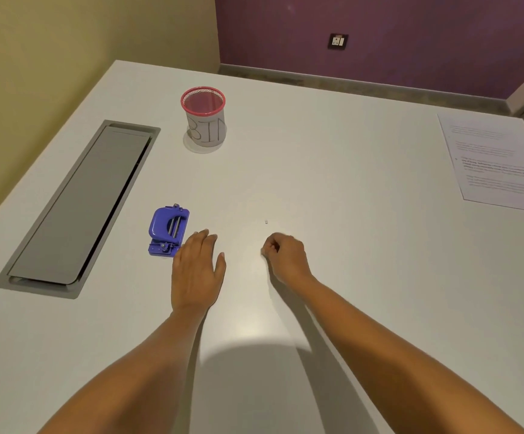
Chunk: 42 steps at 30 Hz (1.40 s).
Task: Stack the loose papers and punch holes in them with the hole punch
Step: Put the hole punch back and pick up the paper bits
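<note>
**Both hands over bare table; punch at left, papers far right**

Left hand (197, 270): palm down, flat over the white table (332, 170), fingers (205, 238) straight and lying close together, thumb out to the right. It holds nothing. Its far left edge sits just beside the near right corner of the hole punch (168, 230); cannot tell whether they touch.

Right hand (285, 255): curled into a loose fist, fingertips pinched together at its left side. Too small to tell whether anything sits between them. The two hands are near each other, with bare table between.

Hole punch: blue, resting on the table left of centre, handle side up, long axis running near to far.

Papers (495, 161): printed sheets lying flat at the far right edge of the table, partly cut off by the frame, well apart from both hands and the punch. Number of sheets cannot be told.

A small white fleck (266, 221) lies on the table just beyond the right hand.

Red mesh cup (204, 117), wrapped in paper lettered "BIN", stands upright at far centre-left. A grey recessed cable flap (82, 208) is set into the table at left.
</note>
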### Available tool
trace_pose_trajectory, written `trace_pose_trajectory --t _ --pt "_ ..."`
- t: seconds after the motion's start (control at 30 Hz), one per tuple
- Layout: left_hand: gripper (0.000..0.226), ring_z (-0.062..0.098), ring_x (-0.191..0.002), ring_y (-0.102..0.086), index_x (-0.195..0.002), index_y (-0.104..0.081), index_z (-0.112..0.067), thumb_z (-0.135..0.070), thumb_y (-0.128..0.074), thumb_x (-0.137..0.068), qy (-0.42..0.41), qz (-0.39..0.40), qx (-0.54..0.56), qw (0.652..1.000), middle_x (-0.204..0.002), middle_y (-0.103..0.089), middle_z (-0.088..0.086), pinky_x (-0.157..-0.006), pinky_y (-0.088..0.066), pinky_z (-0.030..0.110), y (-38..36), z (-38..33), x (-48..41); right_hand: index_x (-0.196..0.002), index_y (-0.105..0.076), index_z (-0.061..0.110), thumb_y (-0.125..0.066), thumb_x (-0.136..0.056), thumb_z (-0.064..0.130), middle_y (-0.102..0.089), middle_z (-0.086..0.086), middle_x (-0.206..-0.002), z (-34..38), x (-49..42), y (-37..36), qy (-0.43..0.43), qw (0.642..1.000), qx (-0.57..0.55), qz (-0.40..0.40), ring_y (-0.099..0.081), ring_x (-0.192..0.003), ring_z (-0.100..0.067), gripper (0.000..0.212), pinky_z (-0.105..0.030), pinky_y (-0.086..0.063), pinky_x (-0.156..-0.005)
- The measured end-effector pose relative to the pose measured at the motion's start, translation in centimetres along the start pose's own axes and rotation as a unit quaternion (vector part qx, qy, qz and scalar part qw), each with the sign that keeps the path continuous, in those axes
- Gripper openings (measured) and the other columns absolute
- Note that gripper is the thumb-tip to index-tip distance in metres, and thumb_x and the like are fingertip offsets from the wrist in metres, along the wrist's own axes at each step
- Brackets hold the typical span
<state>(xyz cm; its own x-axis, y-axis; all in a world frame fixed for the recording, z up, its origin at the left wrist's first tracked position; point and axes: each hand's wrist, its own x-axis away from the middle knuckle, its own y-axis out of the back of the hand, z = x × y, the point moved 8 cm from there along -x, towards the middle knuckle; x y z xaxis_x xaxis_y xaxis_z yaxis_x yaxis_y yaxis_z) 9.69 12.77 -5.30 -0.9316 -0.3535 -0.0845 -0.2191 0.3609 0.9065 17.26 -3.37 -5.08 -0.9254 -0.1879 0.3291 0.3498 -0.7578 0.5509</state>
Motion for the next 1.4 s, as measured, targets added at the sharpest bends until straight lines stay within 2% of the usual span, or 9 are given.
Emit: trace_pose_trajectory --t 0.27,0.57,0.67,1.0,1.13,1.3,1.33,1.37,1.4 --pt "0.037 0.026 -0.129 -0.044 -0.125 -0.052 -0.009 -0.022 -0.049 -0.09 0.002 0.002 0.002 1.0 -0.135 -0.051 0.008 -0.107 -0.035 0.042 -0.1 0.1 0.0 -0.069 -0.052 0.017 -0.058 -0.079 -0.004 -0.062 -0.008 -0.088 -0.7 -3.9 2.0 -0.093 0.99 -0.108 -0.009 -0.061 -0.087 -0.025 0.024 -0.029 -0.049 -0.072" --pt "0.037 0.025 -0.129 -0.043 -0.125 -0.052 -0.01 -0.023 -0.048 -0.091 0.006 0.002 -0.004 1.0 -0.136 -0.05 0.007 -0.107 -0.033 0.041 -0.3 0.2 -0.1 -0.086 -0.067 -0.003 -0.071 -0.074 -0.002 -0.047 0.005 -0.056 0.6 -4.9 1.8 -0.038 0.995 -0.069 -0.064 -0.046 -0.052 -0.006 0.013 -0.008 -0.041 -0.055" --pt "0.036 0.025 -0.127 -0.045 -0.124 -0.052 -0.01 -0.023 -0.049 -0.09 0.002 -0.001 -0.009 1.0 -0.135 -0.051 0.007 -0.106 -0.034 0.041 -0.3 0.2 0.0 -0.08 -0.066 -0.006 -0.068 -0.074 -0.007 -0.049 0.004 -0.056 0.8 -4.9 1.7 -0.029 0.995 -0.058 -0.073 -0.053 -0.06 -0.015 0.006 -0.025 -0.053 -0.074" --pt "0.036 0.026 -0.126 -0.046 -0.124 -0.053 -0.01 -0.023 -0.049 -0.09 0.0 -0.004 -0.01 1.0 -0.134 -0.052 0.008 -0.105 -0.035 0.041 -0.2 0.1 -0.1 -0.079 -0.062 -0.013 -0.047 -0.079 -0.013 -0.069 -0.02 -0.093 1.5 -5.2 1.0 -0.027 0.997 0.001 -0.066 -0.065 -0.091 -0.032 0.015 -0.036 -0.052 -0.08" --pt "0.035 0.027 -0.124 -0.048 -0.122 -0.054 -0.009 -0.022 -0.051 -0.089 -0.001 -0.005 -0.014 1.0 -0.132 -0.054 0.009 -0.103 -0.037 0.042 -0.1 0.0 -0.1 -0.074 -0.052 0.005 -0.037 -0.082 -0.013 -0.06 -0.025 -0.103 2.0 -5.0 0.3 -0.03 0.999 0.018 -0.033 -0.056 -0.096 -0.042 0.025 -0.021 -0.045 -0.068" --pt "0.031 0.032 -0.114 -0.053 -0.114 -0.056 -0.004 -0.017 -0.055 -0.086 0.002 -0.009 0.0 1.0 -0.122 -0.057 0.015 -0.096 -0.045 0.043 -0.2 -0.3 -0.8 -0.059 -0.036 0.016 -0.045 -0.084 -0.009 -0.057 -0.029 -0.124 1.3 -6.0 0.7 -0.094 0.995 0.027 0.031 -0.058 -0.115 -0.033 0.036 -0.045 -0.039 -0.102" --pt "0.03 0.033 -0.114 -0.053 -0.114 -0.056 -0.003 -0.016 -0.055 -0.086 0.003 -0.007 0.005 1.0 -0.121 -0.056 0.015 -0.096 -0.045 0.044 -0.3 -0.4 -1.1 -0.065 -0.043 0.015 -0.048 -0.085 -0.005 -0.059 -0.029 -0.122 1.1 -6.2 1.0 -0.111 0.993 0.018 0.042 -0.061 -0.107 -0.027 0.029 -0.024 -0.017 -0.081" --pt "0.031 0.033 -0.115 -0.052 -0.114 -0.056 -0.003 -0.016 -0.055 -0.086 0.003 -0.004 0.009 1.0 -0.123 -0.055 0.016 -0.097 -0.044 0.044 -0.5 -0.5 -1.4 -0.073 -0.049 0.012 -0.051 -0.087 0.0 -0.062 -0.027 -0.111 0.9 -6.4 1.3 -0.128 0.991 -0.001 0.05 -0.06 -0.093 -0.023 0.018 -0.027 -0.042 -0.072" --pt "0.031 0.033 -0.117 -0.05 -0.116 -0.055 -0.004 -0.016 -0.054 -0.087 0.003 -0.001 0.013 1.0 -0.125 -0.054 0.016 -0.098 -0.042 0.043 -0.6 -0.7 -1.9 -0.079 -0.052 0.011 -0.052 -0.088 0.004 -0.061 -0.021 -0.097 0.9 -6.6 1.5 -0.142 0.988 -0.023 0.057 -0.055 -0.083 -0.021 0.011 -0.027 -0.04 -0.07"
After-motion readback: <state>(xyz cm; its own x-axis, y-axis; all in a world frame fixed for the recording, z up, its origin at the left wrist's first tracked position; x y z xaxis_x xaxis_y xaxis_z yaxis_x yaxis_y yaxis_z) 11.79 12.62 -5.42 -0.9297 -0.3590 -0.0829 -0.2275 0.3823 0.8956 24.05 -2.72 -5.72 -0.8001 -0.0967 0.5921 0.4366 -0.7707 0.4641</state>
